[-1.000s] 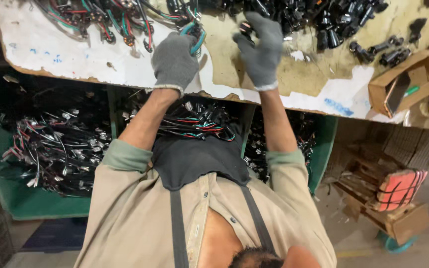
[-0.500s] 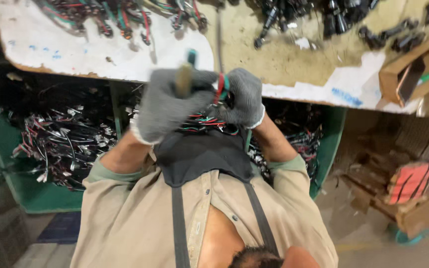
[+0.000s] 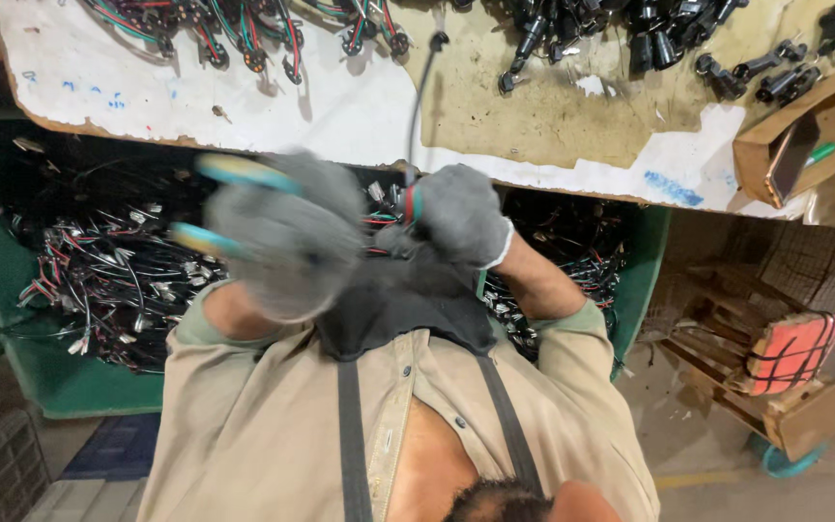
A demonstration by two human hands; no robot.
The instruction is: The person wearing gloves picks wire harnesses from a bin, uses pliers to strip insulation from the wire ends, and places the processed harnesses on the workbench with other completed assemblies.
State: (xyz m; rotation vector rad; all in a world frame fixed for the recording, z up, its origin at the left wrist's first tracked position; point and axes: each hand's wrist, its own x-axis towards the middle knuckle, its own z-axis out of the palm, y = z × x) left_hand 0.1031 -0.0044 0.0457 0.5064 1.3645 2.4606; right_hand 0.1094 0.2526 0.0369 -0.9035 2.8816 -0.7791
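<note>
Cable (image 3: 419, 116) hangs from the bench edge into the clenched right hand (image 3: 458, 215) at chest height, while the blurred left hand (image 3: 287, 237) grips teal-handled pliers (image 3: 234, 172); best to hold that wire bundle steady before cutting.

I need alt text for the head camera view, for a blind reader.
Seen from above, a person's gloved left hand, blurred, holds a teal-handled tool, and the gloved right hand grips a black cable with coloured wires. Ahead is a worn workbench strewn with cables.
</note>
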